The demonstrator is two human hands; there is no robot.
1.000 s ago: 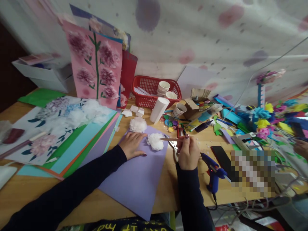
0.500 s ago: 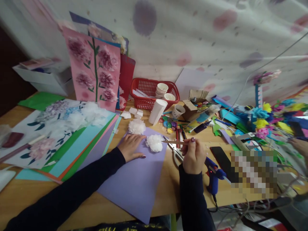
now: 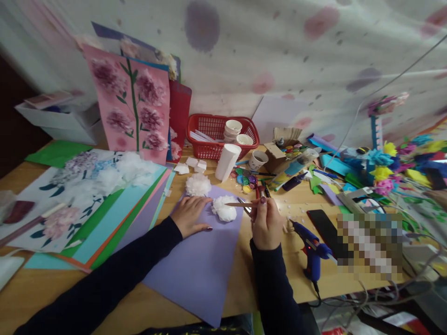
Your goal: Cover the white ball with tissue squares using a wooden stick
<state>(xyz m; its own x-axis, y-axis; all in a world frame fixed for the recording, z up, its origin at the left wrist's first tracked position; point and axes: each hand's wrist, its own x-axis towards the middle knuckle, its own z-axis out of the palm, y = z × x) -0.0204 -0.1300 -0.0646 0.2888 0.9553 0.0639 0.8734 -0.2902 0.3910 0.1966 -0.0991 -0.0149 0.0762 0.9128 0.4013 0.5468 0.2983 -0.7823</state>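
A purple sheet of paper (image 3: 195,274) lies on the wooden table. My left hand (image 3: 190,216) rests flat on its upper left part, fingers spread, beside a white fluffy paper flower (image 3: 198,185). A second white paper flower (image 3: 224,209) sits near the sheet's upper right edge. My right hand (image 3: 267,223) grips a thin brown stick (image 3: 244,204), whose tip reaches over this second flower and seems to touch it. Scissors (image 3: 245,205) lie partly hidden behind my right hand. To the right of that hand is a blue glue gun (image 3: 310,249) with a small red light.
A red basket (image 3: 206,151) with paper cups stands at the back, near a white paper roll (image 3: 227,163). Coloured sheets (image 3: 104,223) are stacked at left. A black phone (image 3: 326,232), cables and paper flowers lie at right. A pink flower picture (image 3: 115,102) leans behind.
My right hand has moved left with the stick, bringing its tip from the second flower's right edge to over its middle. My left hand stays in place on the sheet.
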